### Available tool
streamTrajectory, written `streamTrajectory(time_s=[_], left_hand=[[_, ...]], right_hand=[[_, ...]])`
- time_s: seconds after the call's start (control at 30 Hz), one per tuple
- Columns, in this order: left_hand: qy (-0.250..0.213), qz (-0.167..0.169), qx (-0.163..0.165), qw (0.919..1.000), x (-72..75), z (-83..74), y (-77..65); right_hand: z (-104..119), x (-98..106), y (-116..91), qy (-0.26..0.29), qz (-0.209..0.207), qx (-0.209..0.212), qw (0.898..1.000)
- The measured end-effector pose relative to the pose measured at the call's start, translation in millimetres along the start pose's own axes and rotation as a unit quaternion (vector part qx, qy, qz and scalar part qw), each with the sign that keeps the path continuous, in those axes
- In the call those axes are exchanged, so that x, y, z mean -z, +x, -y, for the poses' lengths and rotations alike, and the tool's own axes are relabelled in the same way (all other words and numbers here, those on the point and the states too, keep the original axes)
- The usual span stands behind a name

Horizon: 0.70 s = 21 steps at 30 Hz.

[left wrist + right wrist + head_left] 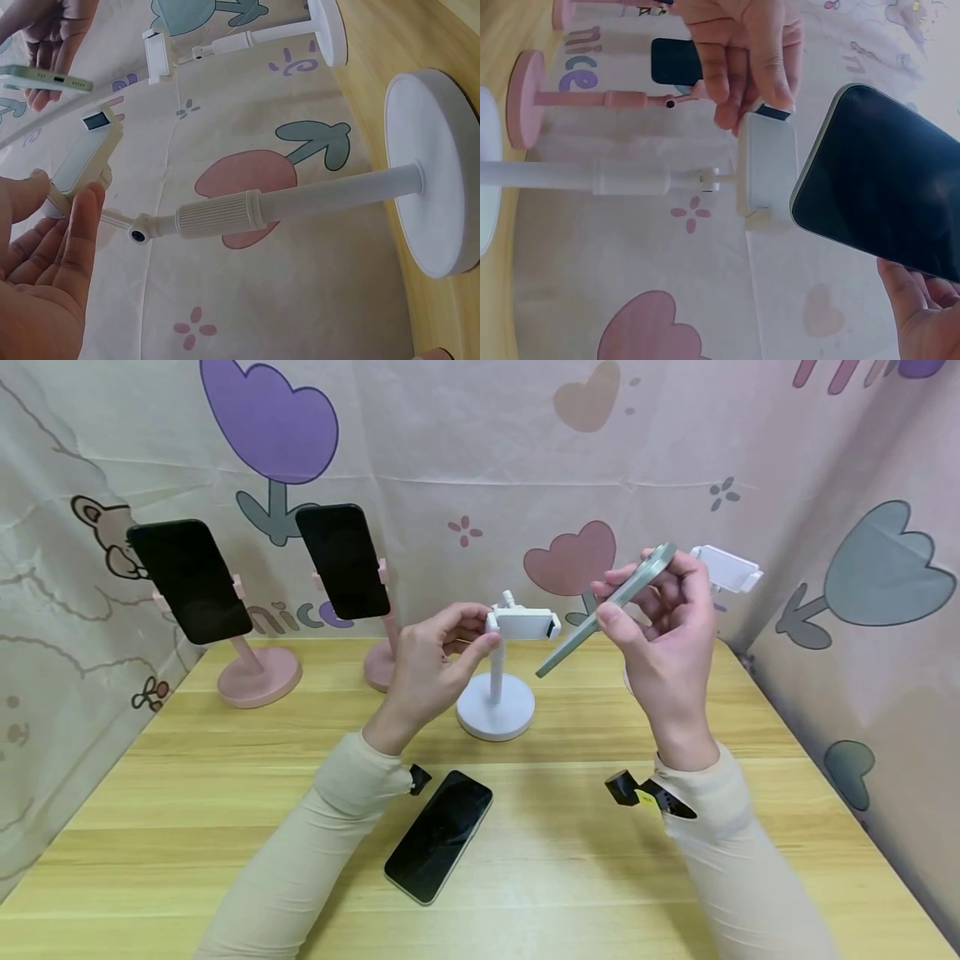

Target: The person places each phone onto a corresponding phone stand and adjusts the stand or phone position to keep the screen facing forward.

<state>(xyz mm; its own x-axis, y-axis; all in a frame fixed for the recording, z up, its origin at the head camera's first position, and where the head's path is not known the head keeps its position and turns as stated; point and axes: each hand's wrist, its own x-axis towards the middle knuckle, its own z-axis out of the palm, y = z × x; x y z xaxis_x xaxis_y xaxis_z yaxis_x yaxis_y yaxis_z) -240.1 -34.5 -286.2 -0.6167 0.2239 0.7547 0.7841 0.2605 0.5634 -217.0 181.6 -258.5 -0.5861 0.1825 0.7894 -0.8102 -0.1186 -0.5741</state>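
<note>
In the head view my left hand pinches the left end of the clamp on a white phone stand, thumb in front and fingers behind. The left wrist view shows the stand's slim clamp between thumb and fingers, with nothing seated in it. My right hand holds a pale green phone by its edges, tilted, to the right of the clamp and apart from it. Its black screen faces the camera in the right wrist view.
Two pink stands, a left one and a nearer-middle one, each hold a black-screened phone. Another phone lies on the wooden table between my forearms. A second white stand is partly hidden behind my right hand. A patterned curtain hangs behind.
</note>
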Motion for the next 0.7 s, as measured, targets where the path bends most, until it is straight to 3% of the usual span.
streamTrajectory(time_s=[0.37, 0.7], left_hand=[[-0.004, -0.002, 0.004, 1.0000, 0.5, -1.1, -0.1], [-0.011, 0.001, -0.002, 0.9999, 0.1, 2.0, -0.1]], right_hand=[[-4, -17, 12, -0.002, -0.026, 0.060, 0.998], [-13, -27, 14, 0.005, -0.040, 0.065, 0.997]])
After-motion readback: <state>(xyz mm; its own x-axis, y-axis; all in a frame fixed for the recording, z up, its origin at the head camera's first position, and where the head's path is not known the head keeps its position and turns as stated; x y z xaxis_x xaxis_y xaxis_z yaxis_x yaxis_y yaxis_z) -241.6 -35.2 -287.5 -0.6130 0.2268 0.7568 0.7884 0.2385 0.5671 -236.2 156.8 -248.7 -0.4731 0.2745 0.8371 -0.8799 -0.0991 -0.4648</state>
